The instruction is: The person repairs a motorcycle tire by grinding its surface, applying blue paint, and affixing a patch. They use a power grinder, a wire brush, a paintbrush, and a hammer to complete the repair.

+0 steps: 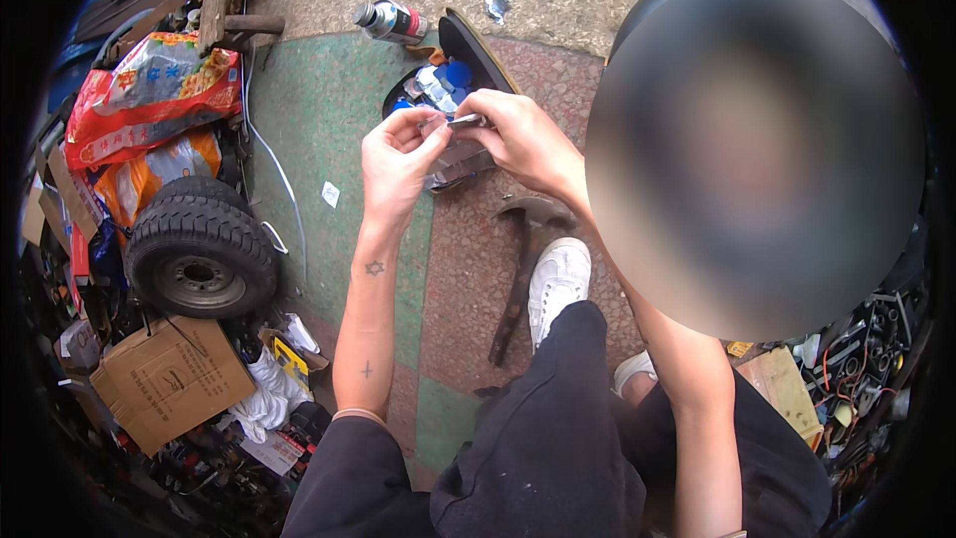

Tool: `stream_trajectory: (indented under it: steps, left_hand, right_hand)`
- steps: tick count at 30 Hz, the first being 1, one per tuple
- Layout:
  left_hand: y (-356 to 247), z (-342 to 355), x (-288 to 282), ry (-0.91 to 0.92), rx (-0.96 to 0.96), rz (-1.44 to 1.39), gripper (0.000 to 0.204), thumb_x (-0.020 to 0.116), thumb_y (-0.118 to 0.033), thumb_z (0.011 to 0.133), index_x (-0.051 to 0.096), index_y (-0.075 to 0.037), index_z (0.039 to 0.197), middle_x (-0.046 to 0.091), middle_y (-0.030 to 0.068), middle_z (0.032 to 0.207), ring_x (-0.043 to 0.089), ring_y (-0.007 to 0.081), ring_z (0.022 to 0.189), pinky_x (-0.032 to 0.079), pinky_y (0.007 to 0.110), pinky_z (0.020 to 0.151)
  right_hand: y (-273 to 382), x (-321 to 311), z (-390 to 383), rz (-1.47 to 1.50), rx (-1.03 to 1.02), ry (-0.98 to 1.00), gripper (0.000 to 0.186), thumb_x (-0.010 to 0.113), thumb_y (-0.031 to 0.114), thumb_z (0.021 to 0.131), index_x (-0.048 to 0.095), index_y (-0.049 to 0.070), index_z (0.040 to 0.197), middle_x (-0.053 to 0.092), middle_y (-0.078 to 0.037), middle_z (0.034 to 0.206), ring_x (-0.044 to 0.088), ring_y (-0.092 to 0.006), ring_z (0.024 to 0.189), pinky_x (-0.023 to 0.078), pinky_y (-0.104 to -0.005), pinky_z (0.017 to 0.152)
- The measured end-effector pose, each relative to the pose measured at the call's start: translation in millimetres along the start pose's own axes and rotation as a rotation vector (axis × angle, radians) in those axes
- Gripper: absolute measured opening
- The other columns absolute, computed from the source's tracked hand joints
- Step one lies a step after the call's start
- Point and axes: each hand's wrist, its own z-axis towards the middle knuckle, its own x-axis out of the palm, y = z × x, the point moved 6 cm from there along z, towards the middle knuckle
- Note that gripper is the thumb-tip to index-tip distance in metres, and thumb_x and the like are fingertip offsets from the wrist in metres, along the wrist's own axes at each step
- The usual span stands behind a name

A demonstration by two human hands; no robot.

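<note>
Both my hands meet above an opened dark case [485, 62] on the ground. Fingers of my left hand [396, 164] are pinched on a small, thin, pale piece [432, 126], too small to name. My right hand [526, 139] grips a slim, dark metallic object [466, 122] whose tip touches or nearly touches that piece; its kind is unclear. Inside the case lie blue and white small packets [438, 87]. Just behind it a metal can with a screw cap [391, 22] rests on its side. Below my right hand, a hammer [520, 264] lies beside my white shoe [560, 279].
Along the left stand a wooden stool [217, 5], a red printed sack [149, 105], a small wheel with a tyre [202, 249] and a cardboard box [171, 384]. A white cable [282, 174] runs over the floor. Metal parts [864, 374] are heaped at right, below a large blurred area.
</note>
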Motion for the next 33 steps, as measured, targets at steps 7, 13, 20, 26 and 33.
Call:
stream_trajectory:
  steps: [7,13,20,26,33]
  left_hand:
    - [-11,-7,17,0.092,0.045,0.089,0.042,0.076,0.004,0.088,0.06,0.005,0.127,0.073,0.0107,0.109,0.07,0.014,0.101,0.057,0.026,0.09]
    - [-4,-5,13,0.052,-0.005,-0.013,0.044,0.078,0.004,0.086,0.061,0.004,0.126,0.074,0.0117,0.106,0.072,0.014,0.096,0.058,0.025,0.085]
    - [0,4,9,0.115,-0.096,-0.096,0.056,0.078,0.002,0.086,0.055,0.002,0.137,0.073,0.0113,0.112,0.071,0.0151,0.098,0.058,0.026,0.086]
    - [4,5,15,0.173,-0.005,0.129,0.072,0.079,0.005,0.083,0.046,0.007,0.146,0.07,0.0014,0.086,0.066,0.0057,0.081,0.055,0.022,0.075]
    - [22,5,-7,0.141,-0.048,0.254,0.069,0.077,0.006,0.085,0.046,0.008,0.146,0.072,0.0038,0.086,0.069,0.0097,0.082,0.056,0.025,0.078]
  right_hand:
    - [-7,-1,0,-0.074,0.053,0.033,0.015,0.065,0.004,0.089,0.065,-0.003,0.102,0.067,-0.023,0.098,0.067,-0.0414,0.097,0.053,-0.0472,0.084]
    - [1,-1,-3,-0.022,-0.052,-0.051,0.018,0.064,-0.003,0.088,0.059,-0.001,0.105,0.06,-0.018,0.097,0.066,-0.0371,0.093,0.052,-0.0424,0.08]
    - [2,-4,-3,0.056,-0.024,-0.111,0.014,0.065,0.0,0.089,0.062,-0.001,0.102,0.062,-0.017,0.095,0.067,-0.0331,0.09,0.053,-0.039,0.079]
    - [-10,1,-3,0.025,0.084,-0.073,0.011,0.069,0.005,0.09,0.068,-0.002,0.097,0.069,-0.014,0.089,0.072,-0.0249,0.087,0.055,-0.0355,0.076]
    - [-35,-39,10,0.473,0.497,-0.394,0.016,0.071,0.01,0.095,0.072,-0.003,0.105,0.075,-0.008,0.093,0.071,-0.0116,0.081,0.057,-0.0243,0.074]
